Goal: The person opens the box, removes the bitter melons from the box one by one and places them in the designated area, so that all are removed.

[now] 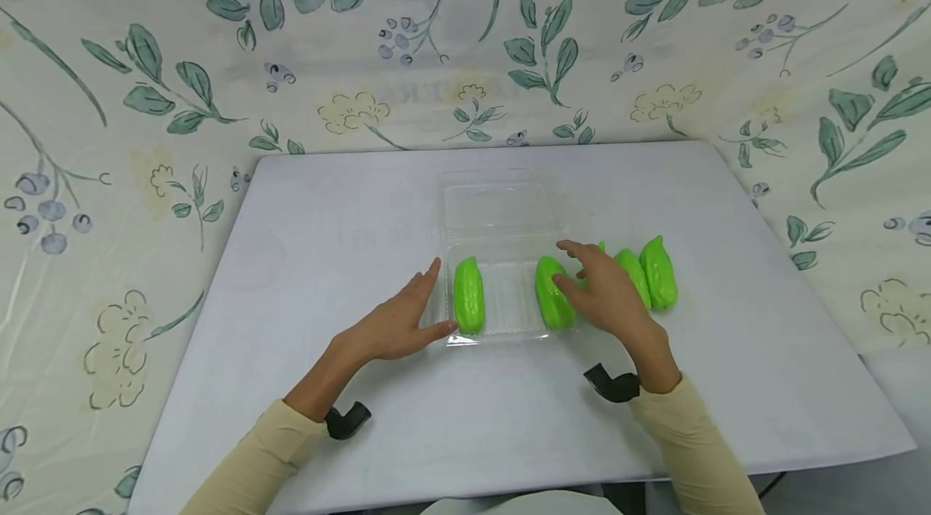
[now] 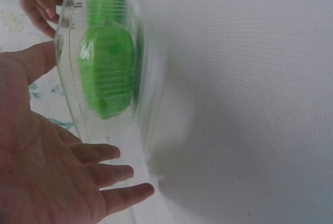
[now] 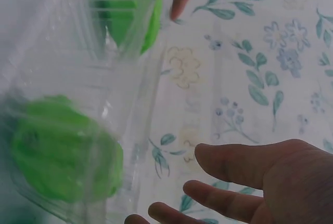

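Observation:
A clear plastic clamshell box (image 1: 507,301) lies open, its lid (image 1: 500,206) folded back away from me. Inside its base are two long, ridged, bright green fruit-like pieces, the left piece (image 1: 469,297) along the left wall and the right piece (image 1: 550,297) near the right wall. My left hand (image 1: 396,325) rests at the box's left side, fingers spread, thumb at the near left corner; the left wrist view shows its palm (image 2: 47,167) bare. Over the right wall hovers my right hand (image 1: 607,289), fingers loosely bent and holding nothing in the right wrist view.
More green pieces (image 1: 659,274) lie on the white table (image 1: 327,216) right of the box, one mostly hidden behind my right hand. A flowered cloth (image 1: 436,38) hangs behind the table. Black straps with small mounts (image 1: 347,420) sit on both wrists.

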The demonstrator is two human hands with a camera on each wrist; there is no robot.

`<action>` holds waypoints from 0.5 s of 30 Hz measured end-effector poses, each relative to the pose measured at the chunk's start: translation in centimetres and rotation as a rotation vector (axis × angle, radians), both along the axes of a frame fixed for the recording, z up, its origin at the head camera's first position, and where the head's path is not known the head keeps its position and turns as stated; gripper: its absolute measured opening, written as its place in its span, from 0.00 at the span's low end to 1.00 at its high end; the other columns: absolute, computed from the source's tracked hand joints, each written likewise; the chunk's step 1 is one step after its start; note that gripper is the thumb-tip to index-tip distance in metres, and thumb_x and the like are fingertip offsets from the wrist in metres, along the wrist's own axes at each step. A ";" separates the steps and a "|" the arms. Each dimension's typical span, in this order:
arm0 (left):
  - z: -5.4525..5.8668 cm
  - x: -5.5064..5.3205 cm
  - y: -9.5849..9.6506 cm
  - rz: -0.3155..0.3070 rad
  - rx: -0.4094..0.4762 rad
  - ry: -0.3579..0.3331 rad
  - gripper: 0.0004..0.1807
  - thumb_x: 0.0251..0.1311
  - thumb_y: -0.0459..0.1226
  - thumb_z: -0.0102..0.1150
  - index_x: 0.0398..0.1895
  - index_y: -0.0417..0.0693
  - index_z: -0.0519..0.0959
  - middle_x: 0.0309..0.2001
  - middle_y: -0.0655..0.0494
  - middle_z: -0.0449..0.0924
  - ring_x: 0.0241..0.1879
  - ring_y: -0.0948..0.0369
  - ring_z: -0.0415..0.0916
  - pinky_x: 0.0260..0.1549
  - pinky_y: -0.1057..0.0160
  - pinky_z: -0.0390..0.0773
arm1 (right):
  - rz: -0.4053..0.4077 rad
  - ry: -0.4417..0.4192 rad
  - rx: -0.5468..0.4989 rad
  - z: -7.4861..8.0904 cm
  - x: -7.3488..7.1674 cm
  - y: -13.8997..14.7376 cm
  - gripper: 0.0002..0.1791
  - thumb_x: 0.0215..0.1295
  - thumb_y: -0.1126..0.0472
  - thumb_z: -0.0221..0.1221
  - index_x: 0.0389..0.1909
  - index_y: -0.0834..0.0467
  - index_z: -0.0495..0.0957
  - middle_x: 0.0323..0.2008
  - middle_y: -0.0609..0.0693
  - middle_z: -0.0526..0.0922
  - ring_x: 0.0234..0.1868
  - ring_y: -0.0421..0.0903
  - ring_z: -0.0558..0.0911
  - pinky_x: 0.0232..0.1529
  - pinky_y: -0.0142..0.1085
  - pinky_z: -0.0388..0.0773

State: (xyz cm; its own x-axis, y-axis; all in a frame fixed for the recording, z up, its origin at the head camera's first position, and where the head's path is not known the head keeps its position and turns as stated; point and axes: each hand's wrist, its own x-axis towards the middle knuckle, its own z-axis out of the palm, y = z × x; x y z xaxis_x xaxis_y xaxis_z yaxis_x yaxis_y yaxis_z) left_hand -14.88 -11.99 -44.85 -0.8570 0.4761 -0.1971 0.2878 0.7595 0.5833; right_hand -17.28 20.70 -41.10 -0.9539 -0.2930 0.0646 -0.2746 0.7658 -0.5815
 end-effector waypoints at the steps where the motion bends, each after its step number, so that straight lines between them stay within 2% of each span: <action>1: 0.0 0.0 0.0 -0.002 0.002 0.003 0.56 0.64 0.65 0.51 0.79 0.48 0.32 0.77 0.45 0.42 0.76 0.48 0.39 0.68 0.46 0.54 | 0.003 0.002 0.004 -0.2 0.0 -0.2 0.29 0.68 0.58 0.60 0.67 0.62 0.68 0.57 0.64 0.76 0.46 0.60 0.81 0.40 0.51 0.80; 5: 0.1 0.0 0.0 0.002 -0.007 -0.010 0.56 0.64 0.65 0.50 0.79 0.50 0.31 0.77 0.46 0.42 0.76 0.50 0.39 0.68 0.48 0.54 | 0.014 0.011 0.024 -0.7 0.1 -0.8 0.28 0.68 0.58 0.61 0.67 0.63 0.69 0.57 0.64 0.76 0.45 0.59 0.82 0.41 0.50 0.80; 8: 0.1 0.0 0.0 0.004 -0.012 -0.017 0.56 0.64 0.66 0.49 0.79 0.51 0.31 0.77 0.46 0.42 0.76 0.51 0.39 0.68 0.49 0.54 | 0.013 0.013 0.032 -1.0 0.2 -1.3 0.28 0.68 0.58 0.61 0.66 0.63 0.69 0.58 0.64 0.76 0.48 0.59 0.81 0.45 0.51 0.78; 15: 0.2 0.0 0.1 -0.012 -0.008 0.004 0.55 0.65 0.64 0.50 0.79 0.47 0.32 0.77 0.44 0.42 0.75 0.48 0.40 0.68 0.47 0.54 | -0.001 0.066 0.054 -1.9 0.3 -2.6 0.28 0.65 0.59 0.64 0.64 0.64 0.72 0.58 0.67 0.75 0.51 0.63 0.79 0.49 0.54 0.77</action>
State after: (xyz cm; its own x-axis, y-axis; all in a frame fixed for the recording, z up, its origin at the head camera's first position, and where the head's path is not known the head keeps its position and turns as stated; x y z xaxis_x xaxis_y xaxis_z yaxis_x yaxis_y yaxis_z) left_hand -14.91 -11.90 -44.63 -0.8520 0.4849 -0.1971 0.2995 0.7605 0.5762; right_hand -16.93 18.14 -43.00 -0.9485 -0.2964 0.1115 -0.3099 0.7962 -0.5197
